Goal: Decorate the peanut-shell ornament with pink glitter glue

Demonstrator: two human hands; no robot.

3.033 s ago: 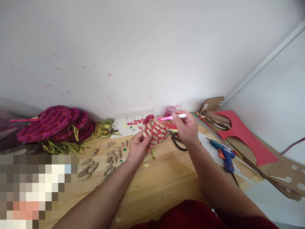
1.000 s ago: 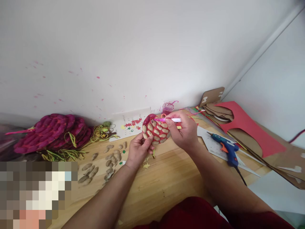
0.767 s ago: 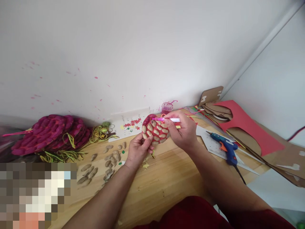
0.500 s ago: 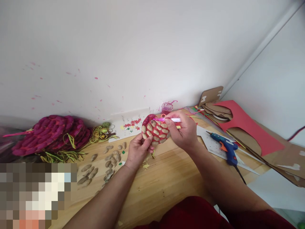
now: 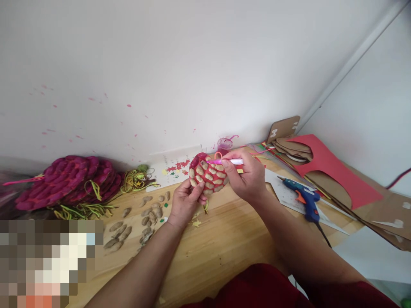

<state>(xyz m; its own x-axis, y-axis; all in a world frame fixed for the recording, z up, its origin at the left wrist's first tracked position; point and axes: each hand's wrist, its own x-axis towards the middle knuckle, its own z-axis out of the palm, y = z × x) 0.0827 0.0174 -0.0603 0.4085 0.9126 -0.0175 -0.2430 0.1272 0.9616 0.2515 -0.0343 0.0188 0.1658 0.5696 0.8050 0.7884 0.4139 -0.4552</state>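
Observation:
My left hand point(image 5: 188, 201) grips the lower left edge of a red disc point(image 5: 208, 174) covered with rows of peanuts. The peanuts at its upper left are painted magenta; the others are bare. A yellow-green string hangs below it. In my right hand point(image 5: 245, 173) is a brush point(image 5: 233, 161) with a white handle, its pink end at the top of the disc. An orange loop stands at the disc's top edge. Just behind, by the wall, is a cup of pink paint point(image 5: 225, 144).
Loose peanuts point(image 5: 120, 233) lie left of my left arm. Magenta peanut discs point(image 5: 67, 177) are stacked at far left beside yellow-green strings point(image 5: 136, 179). Star cutouts point(image 5: 178, 166) lie on paper. At right are a blue glue gun point(image 5: 303, 196), cardboard point(image 5: 285, 128) and red card point(image 5: 337, 171).
The disc has turned and tilted slightly in my left hand, its painted part shifting a little left. My right hand has barely moved.

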